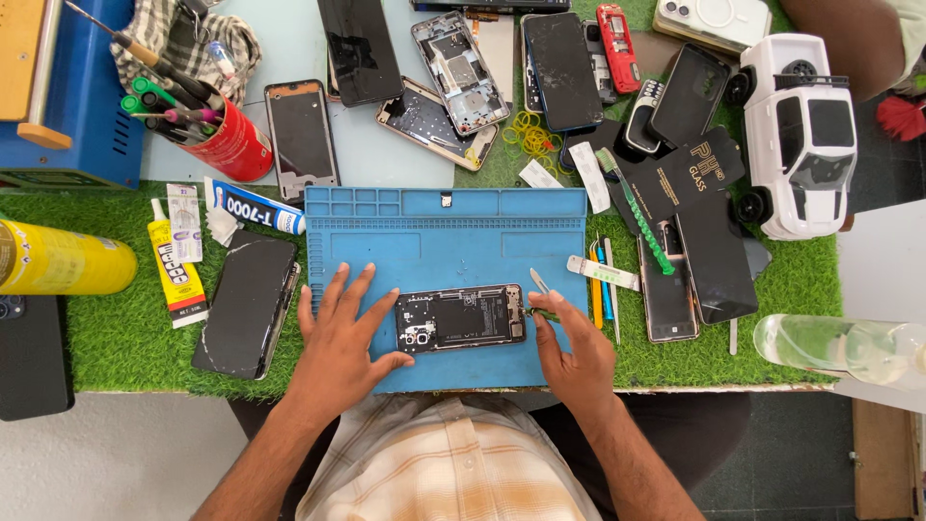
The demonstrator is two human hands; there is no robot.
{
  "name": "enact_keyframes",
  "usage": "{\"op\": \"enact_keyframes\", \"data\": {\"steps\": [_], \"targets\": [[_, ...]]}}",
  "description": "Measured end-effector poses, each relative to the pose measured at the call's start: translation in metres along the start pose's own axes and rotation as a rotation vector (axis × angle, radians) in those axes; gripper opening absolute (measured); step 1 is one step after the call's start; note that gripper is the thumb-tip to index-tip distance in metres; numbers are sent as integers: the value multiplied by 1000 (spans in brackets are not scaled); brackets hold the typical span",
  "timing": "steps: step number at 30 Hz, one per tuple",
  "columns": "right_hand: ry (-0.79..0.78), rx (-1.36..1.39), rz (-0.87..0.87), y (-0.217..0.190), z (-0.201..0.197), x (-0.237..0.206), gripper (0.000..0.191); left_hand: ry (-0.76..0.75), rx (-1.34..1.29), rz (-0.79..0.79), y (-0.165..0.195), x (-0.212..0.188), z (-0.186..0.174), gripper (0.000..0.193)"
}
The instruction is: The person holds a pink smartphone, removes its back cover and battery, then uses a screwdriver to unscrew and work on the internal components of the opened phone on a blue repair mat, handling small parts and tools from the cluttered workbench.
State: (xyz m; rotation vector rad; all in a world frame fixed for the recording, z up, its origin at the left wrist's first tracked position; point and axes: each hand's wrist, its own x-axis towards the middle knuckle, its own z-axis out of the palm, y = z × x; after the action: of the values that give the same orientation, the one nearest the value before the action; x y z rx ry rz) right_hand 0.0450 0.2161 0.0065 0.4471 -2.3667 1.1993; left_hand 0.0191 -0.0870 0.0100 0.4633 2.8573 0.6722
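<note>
An opened phone [461, 317] lies with its back cover off on a blue work mat [444, 227]. My left hand [340, 333] rests flat on the mat, its thumb and forefinger touching the phone's left end. My right hand [572, 345] is at the phone's right end and pinches thin metal tweezers [537, 282], whose tips point up and away from the phone.
A cracked dark phone [246, 304] lies left of the mat, with glue tubes [177, 265] and a yellow can [63, 258]. A red cup of tools [217, 135] stands behind. Several phones and frames [453, 68] lie at the back; a white toy car [799, 130] and a clear bottle [839, 347] are on the right.
</note>
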Motion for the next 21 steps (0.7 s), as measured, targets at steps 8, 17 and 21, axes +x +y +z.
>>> {"op": "enact_keyframes", "data": {"steps": [8, 17, 21], "targets": [[-27, -128, 109, -1, 4, 4, 41, 48, -32, 73, -5, 1, 4, 88], [-111, -69, -44, 4, -12, 8, 44, 66, -45, 85, -4, 5, 5, 87], [19, -51, 40, 4, -14, 3, 42, 55, -54, 96, 3, 4, 10, 87]]}}
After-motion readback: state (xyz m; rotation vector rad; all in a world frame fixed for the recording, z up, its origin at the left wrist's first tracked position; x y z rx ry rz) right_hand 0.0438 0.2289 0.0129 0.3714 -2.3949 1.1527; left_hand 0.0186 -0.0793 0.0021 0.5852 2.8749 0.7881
